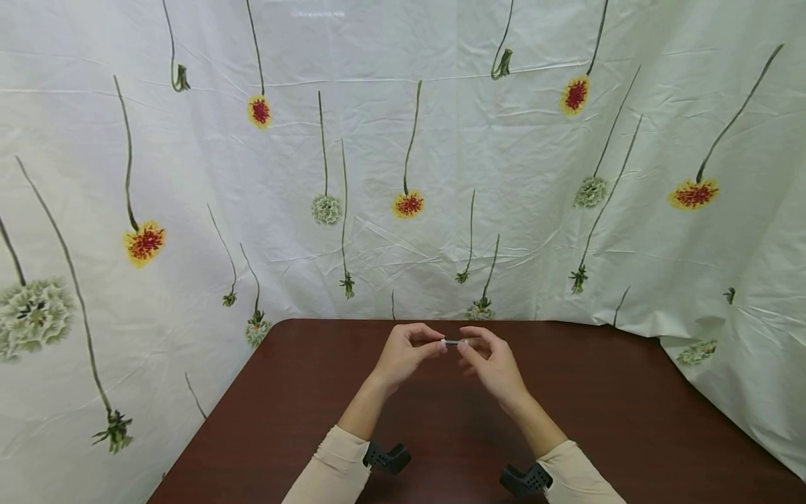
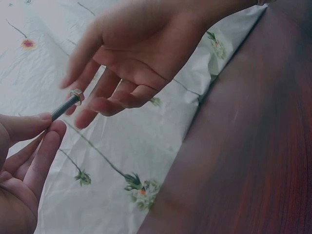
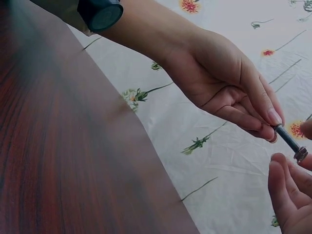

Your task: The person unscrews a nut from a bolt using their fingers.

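A short, dark metal bolt (image 2: 64,106) with a shiny hexagonal, flanged end is held above the table. My left hand (image 1: 403,355) pinches its plain end between thumb and fingertips. The hexagonal end points towards my right hand (image 1: 494,360). In the left wrist view, the right thumb and fingers spread around that end, with a gap between thumb and metal. The right wrist view shows the bolt (image 3: 288,138) leaving the left fingertips, and the right fingers (image 3: 279,170) close beside the hexagonal end.
Below both hands lies a dark reddish-brown table (image 1: 302,420). A white cloth (image 1: 378,259) printed with flowers hangs behind it and along its sides. Black wrist cameras (image 1: 387,458) sit at both beige sleeves (image 1: 334,465).
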Action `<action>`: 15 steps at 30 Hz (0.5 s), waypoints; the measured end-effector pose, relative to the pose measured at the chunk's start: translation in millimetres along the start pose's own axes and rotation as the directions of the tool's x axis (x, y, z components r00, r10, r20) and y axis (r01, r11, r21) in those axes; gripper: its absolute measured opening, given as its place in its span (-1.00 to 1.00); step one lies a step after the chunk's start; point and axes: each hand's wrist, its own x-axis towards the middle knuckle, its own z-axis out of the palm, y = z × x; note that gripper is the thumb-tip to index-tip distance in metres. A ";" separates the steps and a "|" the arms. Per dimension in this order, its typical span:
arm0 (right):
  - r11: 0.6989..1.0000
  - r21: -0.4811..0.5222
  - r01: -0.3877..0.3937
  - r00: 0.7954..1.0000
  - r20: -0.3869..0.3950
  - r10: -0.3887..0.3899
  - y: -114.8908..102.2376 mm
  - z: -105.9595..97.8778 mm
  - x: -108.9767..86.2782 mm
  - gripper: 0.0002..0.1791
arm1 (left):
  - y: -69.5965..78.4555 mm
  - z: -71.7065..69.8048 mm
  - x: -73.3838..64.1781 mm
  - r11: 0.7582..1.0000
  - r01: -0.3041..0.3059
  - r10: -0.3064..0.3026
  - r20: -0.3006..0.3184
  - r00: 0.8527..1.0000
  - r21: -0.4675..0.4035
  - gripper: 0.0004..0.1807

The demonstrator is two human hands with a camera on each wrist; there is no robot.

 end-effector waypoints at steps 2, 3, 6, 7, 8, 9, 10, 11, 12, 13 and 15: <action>1.000 0.025 0.002 1.000 -0.018 -0.001 -0.3 0.7 0.3 -0.75 | -0.8 0.5 0.3 1.000 -0.001 0.001 -0.001 1.000 0.002 -0.85; 0.999 0.033 0.009 1.000 -0.024 -0.008 -0.3 0.8 0.6 -0.77 | -1.3 0.6 0.6 1.000 -0.003 0.003 -0.001 1.000 -0.001 -0.86; 0.999 0.034 0.043 0.999 -0.028 -0.042 0.3 0.2 1.1 -0.83 | -2.4 0.6 1.3 1.000 -0.007 0.007 0.006 1.000 -0.007 -0.86; 0.998 0.028 0.055 0.998 -0.022 -0.055 0.6 -0.4 1.3 -0.86 | -2.5 0.5 1.4 1.000 -0.006 0.006 0.008 1.000 -0.006 -0.86; 0.998 0.022 0.063 0.998 -0.013 -0.063 1.0 -1.0 1.6 -0.86 | -2.5 0.3 1.5 1.000 -0.005 0.005 0.009 1.000 -0.006 -0.85; 0.997 0.017 0.072 0.997 -0.003 -0.072 1.2 -1.4 1.9 -0.86 | -2.6 0.0 1.5 1.000 -0.005 0.005 0.010 1.000 -0.006 -0.85; 0.997 0.010 0.081 0.997 0.005 -0.081 1.5 -1.6 2.1 -0.84 | -2.5 -0.2 1.6 1.000 -0.004 0.004 0.011 1.000 -0.005 -0.84; 0.996 0.007 0.087 0.996 0.013 -0.087 1.7 -1.8 2.5 -0.82 | -2.3 -0.4 1.6 1.000 -0.002 0.003 0.011 1.000 -0.004 -0.84; 0.996 0.011 0.089 0.996 0.017 -0.089 2.0 -1.7 2.9 -0.79 | -2.4 -0.5 1.8 1.000 -0.003 0.003 0.011 1.000 -0.004 -0.83; 0.996 0.023 0.088 0.996 0.019 -0.088 1.9 -1.5 3.3 -0.77 | -2.2 -0.7 1.8 1.000 -0.001 0.001 0.011 1.000 -0.004 -0.83; 0.996 0.049 0.077 0.997 0.011 -0.078 1.6 -0.8 3.7 -0.75 | -2.2 -1.0 2.1 1.000 -0.001 0.001 0.010 1.000 -0.003 -0.84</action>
